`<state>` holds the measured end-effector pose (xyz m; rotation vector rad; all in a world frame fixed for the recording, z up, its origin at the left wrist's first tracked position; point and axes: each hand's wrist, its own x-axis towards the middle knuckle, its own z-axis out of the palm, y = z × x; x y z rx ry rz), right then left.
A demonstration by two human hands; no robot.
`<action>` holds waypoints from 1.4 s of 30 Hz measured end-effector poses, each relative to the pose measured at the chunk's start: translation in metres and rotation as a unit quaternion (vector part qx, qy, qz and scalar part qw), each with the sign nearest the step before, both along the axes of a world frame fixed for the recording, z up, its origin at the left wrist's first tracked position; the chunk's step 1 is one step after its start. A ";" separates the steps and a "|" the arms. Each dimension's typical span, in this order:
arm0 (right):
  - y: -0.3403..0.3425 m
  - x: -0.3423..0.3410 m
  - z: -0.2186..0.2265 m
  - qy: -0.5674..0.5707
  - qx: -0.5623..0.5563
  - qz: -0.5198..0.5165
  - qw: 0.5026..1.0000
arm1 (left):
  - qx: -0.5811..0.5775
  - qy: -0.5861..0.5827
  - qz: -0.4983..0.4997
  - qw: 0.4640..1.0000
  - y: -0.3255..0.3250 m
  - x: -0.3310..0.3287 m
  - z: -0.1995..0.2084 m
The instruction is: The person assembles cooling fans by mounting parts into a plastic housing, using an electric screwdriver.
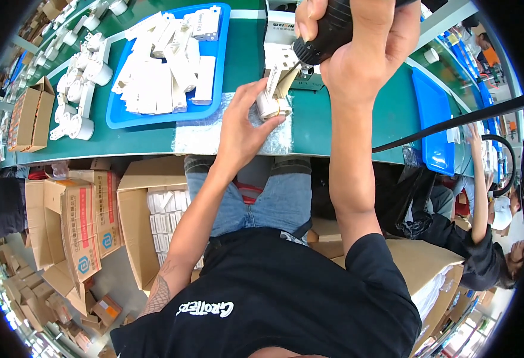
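Noted carton (26,122), then white fittings (82,127), on green table (312,134). Next, logged blue tray (154,121) full of white boxes (166,65). Observed left hand (241,128) with grip closed around white part (268,107), over bubble-wrap pad (199,137) near front edge. Saw right hand (366,59) with grip wrapped round black driver (335,33), shaft angled down at part; could not tell contact. Farther right, recorded second blue tray (433,128).

Black driver (333,31) — cut off at top edge.

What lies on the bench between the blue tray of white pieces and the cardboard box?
In the head view, white round fittings lie between the tray and the box.
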<state>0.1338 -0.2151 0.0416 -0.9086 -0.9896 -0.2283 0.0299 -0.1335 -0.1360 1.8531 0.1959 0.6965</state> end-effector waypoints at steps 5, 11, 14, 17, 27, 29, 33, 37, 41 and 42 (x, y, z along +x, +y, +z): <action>0.012 0.016 -0.007 -0.019 -0.004 0.004 1.000 | 0.009 0.008 -0.003 1.000 -0.001 0.004 0.002; 0.006 0.000 -0.001 0.029 -0.004 -0.018 0.999 | 0.009 -0.003 -0.003 1.000 0.002 0.009 0.005; 0.011 -0.018 -0.005 0.086 0.001 -0.077 0.993 | 0.072 -0.037 0.019 0.997 0.008 0.006 -0.001; -0.032 0.019 -0.031 0.031 -0.008 -0.026 0.999 | 0.081 -0.041 0.012 0.996 0.003 0.005 -0.004; -0.142 0.076 -0.035 0.060 -0.055 -0.157 0.984 | 0.086 -0.021 -0.067 0.994 0.024 -0.034 0.078; -0.131 0.084 -0.063 0.067 -0.150 -0.247 0.955 | 0.022 0.012 -0.049 0.998 0.062 -0.032 0.102; -0.129 0.095 -0.117 0.165 -0.157 -0.320 0.920 | 0.034 0.022 -0.021 0.999 0.188 0.043 0.133; -0.132 0.098 -0.152 0.163 -0.148 -0.372 0.902 | 0.043 0.072 -0.006 0.996 0.328 0.141 0.131; -0.134 0.096 -0.158 0.189 -0.240 -0.353 0.885 | 0.208 0.147 -0.003 0.967 0.470 0.207 0.083; -0.131 0.094 -0.157 0.215 -0.252 -0.349 0.877 | 0.218 0.160 0.002 0.963 0.499 0.213 0.067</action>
